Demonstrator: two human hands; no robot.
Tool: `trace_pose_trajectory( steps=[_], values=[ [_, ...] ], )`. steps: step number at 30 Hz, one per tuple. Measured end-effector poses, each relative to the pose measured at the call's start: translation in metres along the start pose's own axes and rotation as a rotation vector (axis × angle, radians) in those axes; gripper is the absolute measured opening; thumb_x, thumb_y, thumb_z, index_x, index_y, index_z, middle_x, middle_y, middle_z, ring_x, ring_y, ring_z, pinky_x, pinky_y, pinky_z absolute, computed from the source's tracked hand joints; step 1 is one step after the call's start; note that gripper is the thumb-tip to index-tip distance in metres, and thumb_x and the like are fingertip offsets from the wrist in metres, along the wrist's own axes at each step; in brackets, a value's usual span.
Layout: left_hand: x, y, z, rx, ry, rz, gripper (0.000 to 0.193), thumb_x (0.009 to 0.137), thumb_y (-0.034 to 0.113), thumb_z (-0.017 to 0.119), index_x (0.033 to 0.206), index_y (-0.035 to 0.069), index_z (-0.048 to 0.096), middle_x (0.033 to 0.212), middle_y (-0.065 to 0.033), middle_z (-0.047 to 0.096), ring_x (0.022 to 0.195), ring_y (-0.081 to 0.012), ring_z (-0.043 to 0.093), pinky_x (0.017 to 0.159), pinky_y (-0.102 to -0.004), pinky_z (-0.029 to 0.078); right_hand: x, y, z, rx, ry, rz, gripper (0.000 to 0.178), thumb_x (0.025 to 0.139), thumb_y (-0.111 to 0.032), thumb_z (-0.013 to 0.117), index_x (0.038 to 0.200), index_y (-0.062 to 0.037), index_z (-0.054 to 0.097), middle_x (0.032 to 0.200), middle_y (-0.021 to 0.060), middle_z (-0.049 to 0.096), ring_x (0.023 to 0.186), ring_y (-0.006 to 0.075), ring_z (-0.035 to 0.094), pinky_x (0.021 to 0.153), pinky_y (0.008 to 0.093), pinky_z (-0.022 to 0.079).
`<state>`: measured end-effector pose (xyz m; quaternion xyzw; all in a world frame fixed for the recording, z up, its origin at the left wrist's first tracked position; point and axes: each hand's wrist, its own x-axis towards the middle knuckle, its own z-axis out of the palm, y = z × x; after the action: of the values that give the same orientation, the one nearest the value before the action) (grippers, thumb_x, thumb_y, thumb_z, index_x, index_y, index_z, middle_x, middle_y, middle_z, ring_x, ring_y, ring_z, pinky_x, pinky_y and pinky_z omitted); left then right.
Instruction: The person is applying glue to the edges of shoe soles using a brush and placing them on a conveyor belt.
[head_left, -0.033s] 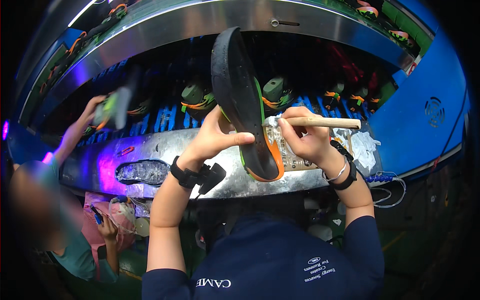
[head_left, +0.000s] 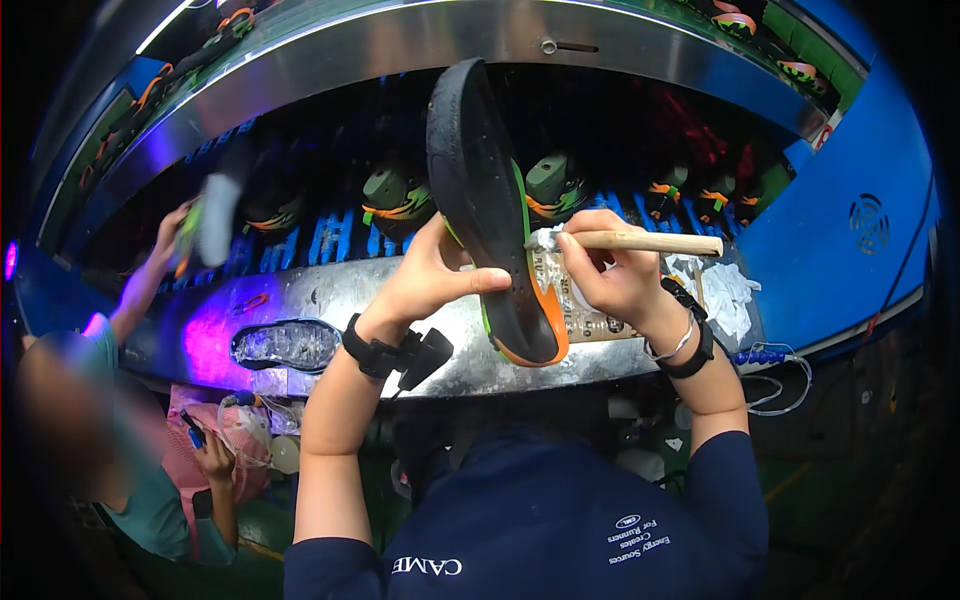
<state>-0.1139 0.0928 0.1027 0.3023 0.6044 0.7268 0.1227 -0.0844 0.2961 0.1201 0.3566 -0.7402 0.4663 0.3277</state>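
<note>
A long black shoe sole (head_left: 480,190) with orange and green edging stands nearly upright over the metal worktop. My left hand (head_left: 447,270) grips it around its lower middle, thumb across the black face. In my right hand (head_left: 607,268) is a pale wooden-handled tool (head_left: 650,243), held like a pen and pointing left. A crumpled white wad (head_left: 546,238) sits at my right fingertips, where the tool's narrow tip meets or nearly meets the sole's right edge; actual contact I cannot tell.
Crumpled white paper (head_left: 730,300) lies right on the metal worktop (head_left: 450,355); a dark sole-shaped tray (head_left: 285,345) and a red clip (head_left: 252,302) lie left. Shoes on lasts (head_left: 393,195) stand on the blue-slatted conveyor (head_left: 330,237). At left, a co-worker's hand (head_left: 172,225) holds a blurred shoe.
The sole has dropped and turned very slightly in my left hand. My right hand has hardly moved. The co-worker's hand and shoe have shifted left and turned.
</note>
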Motion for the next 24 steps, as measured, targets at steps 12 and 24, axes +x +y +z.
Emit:
trace_pose_trajectory(
  steps=[12, 24],
  values=[
    [-0.005, -0.004, 0.022, -0.062, -0.084, -0.081, 0.064, 0.065, 0.006, 0.072, 0.117, 0.000, 0.036, 0.106, -0.0071, 0.051, 0.098, -0.0161, 0.051, 0.087, -0.0347, 0.040, 0.029, 0.007, -0.015, -0.137, 0.067, -0.114, 0.005, 0.072, 0.004, 0.058, 0.074, 0.0003, 0.054, 0.069, 0.0043, 0.056, 0.047, 0.0058, 0.047, 0.040, 0.0186, 0.035],
    [0.000, 0.005, 0.024, -0.015, -0.020, -0.024, 0.063, 0.065, 0.008, 0.073, 0.116, 0.000, 0.038, 0.106, -0.0078, 0.050, 0.098, -0.0164, 0.050, 0.087, -0.0339, 0.039, 0.000, 0.006, -0.015, -0.150, 0.058, -0.165, 0.009, 0.069, 0.006, 0.060, 0.077, 0.0025, 0.056, 0.072, 0.0079, 0.058, 0.049, 0.0092, 0.052, 0.042, 0.0195, 0.040]
  ],
)
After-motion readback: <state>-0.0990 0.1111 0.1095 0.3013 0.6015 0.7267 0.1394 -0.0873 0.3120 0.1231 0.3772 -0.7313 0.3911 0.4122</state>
